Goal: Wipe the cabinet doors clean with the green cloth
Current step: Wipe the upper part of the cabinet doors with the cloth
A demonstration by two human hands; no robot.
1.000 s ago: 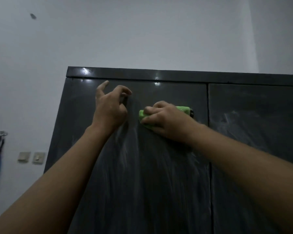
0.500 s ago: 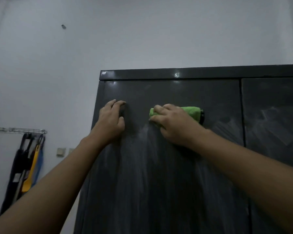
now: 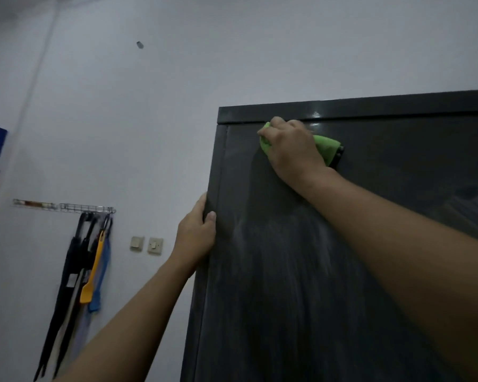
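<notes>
Green cloth (image 3: 324,146) pressed to cabinet door (image 3: 287,299) top under right hand's (image 3: 293,150) curled fingers (image 3: 278,124); left hand (image 3: 196,232) grips cabinet edge (image 3: 217,166).

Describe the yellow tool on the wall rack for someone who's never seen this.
Left of the dark cabinet, a metal rack is fixed to the white wall. Long items hang from it, mostly black straps. The yellow tool is the only yellow one, flat-headed, beside a blue piece.
</notes>
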